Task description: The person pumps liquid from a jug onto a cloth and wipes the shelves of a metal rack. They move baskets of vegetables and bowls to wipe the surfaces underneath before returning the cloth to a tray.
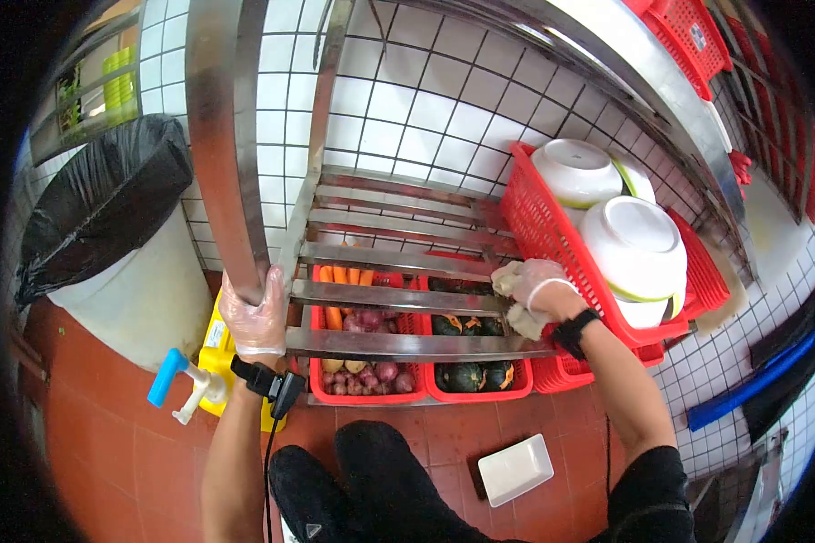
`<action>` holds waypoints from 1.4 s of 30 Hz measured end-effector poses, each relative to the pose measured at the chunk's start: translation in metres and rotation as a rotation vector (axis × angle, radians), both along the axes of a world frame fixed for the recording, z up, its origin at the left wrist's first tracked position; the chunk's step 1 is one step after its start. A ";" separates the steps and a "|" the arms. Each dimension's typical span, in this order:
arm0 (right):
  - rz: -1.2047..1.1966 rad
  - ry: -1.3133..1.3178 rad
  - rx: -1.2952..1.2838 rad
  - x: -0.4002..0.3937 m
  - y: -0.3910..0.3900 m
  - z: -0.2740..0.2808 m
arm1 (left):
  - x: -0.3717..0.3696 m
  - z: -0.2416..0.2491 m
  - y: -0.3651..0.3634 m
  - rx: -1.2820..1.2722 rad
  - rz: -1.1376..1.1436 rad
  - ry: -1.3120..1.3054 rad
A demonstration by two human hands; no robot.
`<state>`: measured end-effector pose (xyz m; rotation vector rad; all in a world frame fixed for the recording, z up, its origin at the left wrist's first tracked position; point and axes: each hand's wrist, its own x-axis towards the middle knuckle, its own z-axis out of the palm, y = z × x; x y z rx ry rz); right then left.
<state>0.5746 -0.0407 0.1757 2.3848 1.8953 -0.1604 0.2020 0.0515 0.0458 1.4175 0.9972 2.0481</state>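
Note:
My left hand, in a clear plastic glove, is wrapped round the lower part of an upright steel rack post. My right hand, gloved the same way, grips a pale, crumpled cloth at the right end of the slatted steel shelf. The cloth touches the slats. Close by that hand stands a red basket holding upturned white bowls. Below the slats are one red basket with carrots, onions and potatoes, and another with dark green squashes.
A yellow container with a blue-handled tap stands at left, near a white bin lined with a black bag. A white tray lies on the red tile floor. An upper steel shelf edge crosses overhead at right.

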 end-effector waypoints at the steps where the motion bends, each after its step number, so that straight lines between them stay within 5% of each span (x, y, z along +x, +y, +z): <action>1: 0.012 -0.040 0.008 -0.005 -0.009 0.003 | 0.000 0.003 -0.001 0.009 0.017 0.005; 8: 0.036 -0.246 -0.250 0.020 -0.040 -0.058 | -0.002 0.000 0.001 0.020 0.058 0.071; 14: -0.023 0.230 -0.157 0.023 -0.036 -0.052 | 0.000 0.007 -0.002 -0.036 -0.003 0.011; 18: -0.131 -0.176 -0.334 0.035 -0.018 -0.078 | -0.003 0.004 0.001 -0.004 0.029 0.068; 19: 0.013 -0.267 -0.406 0.028 -0.017 -0.066 | -0.004 0.002 0.001 0.012 0.048 0.100; 22: 0.039 -0.288 -0.390 0.030 -0.009 -0.078 | -0.004 -0.002 0.002 -0.004 0.054 0.096; 26: 0.147 0.087 -0.226 0.024 -0.021 -0.062 | 0.002 0.002 0.002 0.008 0.068 -0.041; 27: 0.040 -0.066 -0.331 0.005 -0.020 -0.051 | -0.001 -0.003 0.003 -0.050 0.007 -0.070; 30: -0.086 0.139 -0.218 0.011 -0.027 -0.052 | 0.001 -0.005 0.004 -0.016 -0.068 -0.144; 34: -0.353 0.085 -0.156 0.030 -0.033 -0.060 | -0.003 -0.006 0.004 -0.060 -0.098 -0.147; 38: -0.125 -0.252 -0.318 0.033 -0.017 -0.075 | -0.001 -0.004 0.000 -0.068 -0.070 -0.113; 39: 0.031 -0.196 -0.393 0.030 -0.017 -0.061 | 0.001 0.001 -0.002 -0.051 -0.043 -0.091; 40: -0.201 -0.112 -0.319 0.025 -0.018 -0.058 | 0.001 0.004 -0.002 -0.036 -0.011 -0.074; 42: -0.096 0.080 -0.306 0.038 -0.024 -0.057 | -0.002 -0.006 -0.001 -0.062 -0.021 -0.066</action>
